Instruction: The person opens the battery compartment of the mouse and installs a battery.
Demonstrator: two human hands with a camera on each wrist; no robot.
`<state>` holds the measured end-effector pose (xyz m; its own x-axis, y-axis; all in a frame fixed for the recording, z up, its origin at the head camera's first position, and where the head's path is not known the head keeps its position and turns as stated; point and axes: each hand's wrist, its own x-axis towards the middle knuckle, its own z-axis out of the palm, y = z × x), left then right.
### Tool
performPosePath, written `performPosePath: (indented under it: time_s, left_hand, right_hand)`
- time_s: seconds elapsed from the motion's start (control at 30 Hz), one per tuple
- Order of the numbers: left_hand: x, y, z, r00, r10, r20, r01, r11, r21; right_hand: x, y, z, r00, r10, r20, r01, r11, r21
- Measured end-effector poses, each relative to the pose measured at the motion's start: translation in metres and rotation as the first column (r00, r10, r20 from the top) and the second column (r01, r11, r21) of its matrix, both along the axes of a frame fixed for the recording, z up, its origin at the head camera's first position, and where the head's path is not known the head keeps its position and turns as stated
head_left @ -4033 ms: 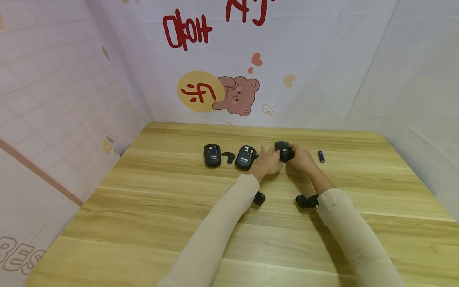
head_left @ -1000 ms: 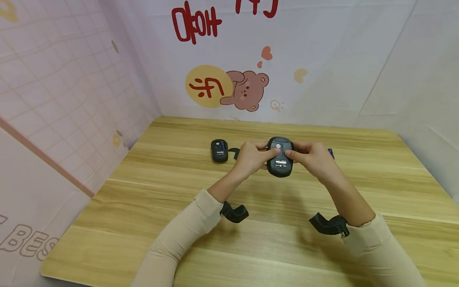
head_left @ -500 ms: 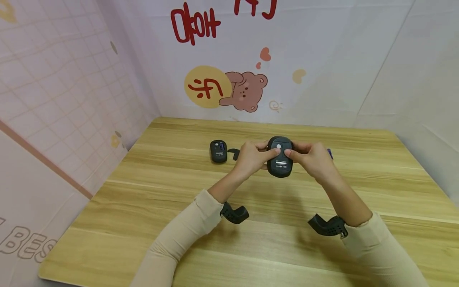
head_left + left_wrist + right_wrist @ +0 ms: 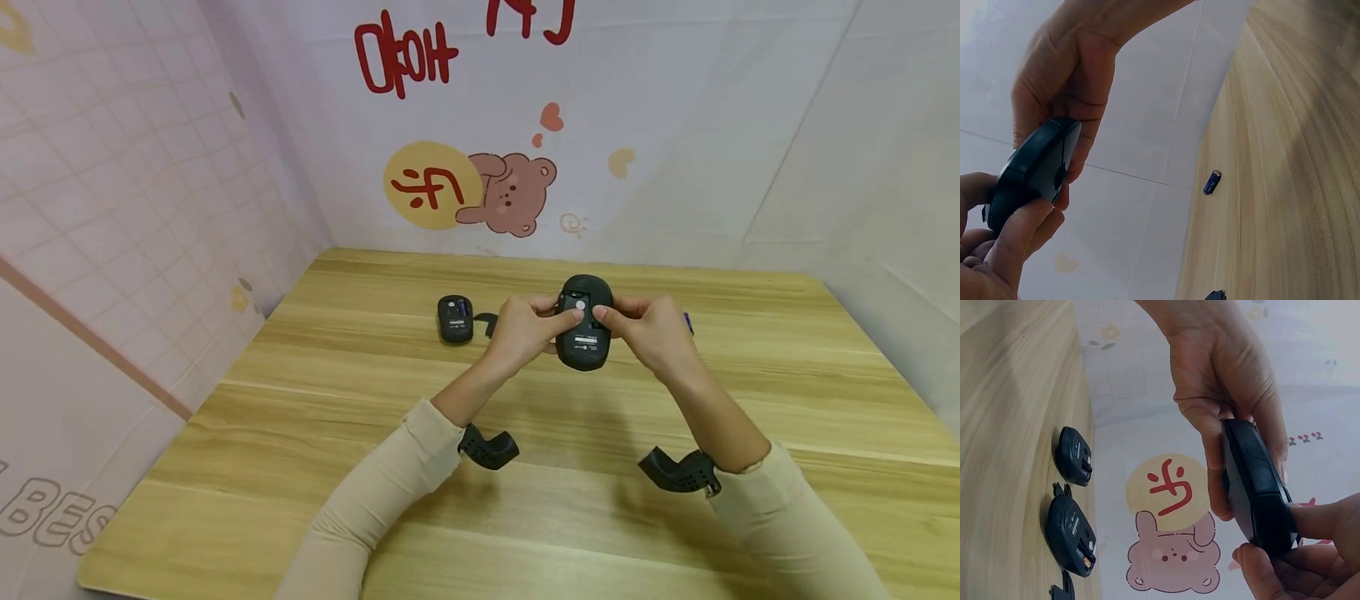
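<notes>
A black computer mouse (image 4: 584,346) is held above the table between both hands, its underside turned up toward the head camera. My left hand (image 4: 521,329) grips its left side, with the thumb on the underside. Opposite it, my right hand (image 4: 654,332) grips the right side, its thumb pressing near the middle. The battery cover (image 4: 587,285) at the mouse's far end stands shifted away, and dark gaps of the battery compartment show. Fingers behind the mouse are partly hidden. A blue battery (image 4: 1212,182) lies on the table beyond my right hand.
Two more mice, one at the left (image 4: 1074,456) and one beside it (image 4: 1071,534), lie underside up with batteries in their uncovered compartments. Loose black covers, including one (image 4: 486,323) and another (image 4: 1063,589), lie by them. A printed wall cloth (image 4: 675,150) borders the table (image 4: 375,333).
Both hands have lifted the mouse off the table and turned it underside up. Within the last half second its cover has slid toward the far end, baring part of the battery compartment.
</notes>
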<state>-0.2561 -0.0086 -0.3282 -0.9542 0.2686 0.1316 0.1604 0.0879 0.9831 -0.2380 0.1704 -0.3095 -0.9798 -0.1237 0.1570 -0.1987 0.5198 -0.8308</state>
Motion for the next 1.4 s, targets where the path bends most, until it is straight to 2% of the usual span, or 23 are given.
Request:
performPosePath:
  time_s: [0.33, 0.5, 0.7, 0.83, 1.03, 1.27, 1.4]
  left_hand:
    - [0.003, 0.002, 0.000, 0.998, -0.043, -0.039, 0.044, 0.999, 0.032]
    - [0.003, 0.000, 0.001, 0.998, -0.044, -0.042, 0.045, 0.998, 0.041]
    - [0.003, -0.002, 0.002, 0.998, -0.045, -0.053, 0.045, 0.999, -0.007]
    - [0.003, -0.002, 0.001, 0.997, -0.047, -0.056, 0.047, 0.999, 0.001]
    - [0.004, -0.004, 0.000, 0.997, -0.050, -0.056, 0.052, 0.998, 0.024]
    - [0.025, -0.009, 0.024, 0.998, -0.056, -0.028, 0.056, 0.998, 0.007]
    - [0.026, -0.010, 0.025, 0.997, -0.058, -0.045, 0.058, 0.998, -0.002]
  right_hand:
    - [0.001, 0.003, 0.002, 0.999, -0.052, 0.015, 0.053, 0.998, -0.023]
    - [0.000, 0.001, 0.003, 0.998, -0.063, -0.007, 0.063, 0.997, -0.043]
    - [-0.001, 0.000, 0.002, 0.993, -0.105, -0.053, 0.103, 0.994, -0.040]
    - [-0.002, -0.001, 0.002, 0.988, -0.138, -0.068, 0.136, 0.990, -0.029]
    - [-0.003, -0.003, 0.002, 0.987, -0.142, -0.067, 0.139, 0.989, -0.052]
    - [-0.005, -0.004, 0.002, 0.990, -0.129, -0.056, 0.125, 0.989, -0.083]
    - [-0.008, -0.003, 0.002, 0.990, -0.131, -0.054, 0.125, 0.986, -0.110]
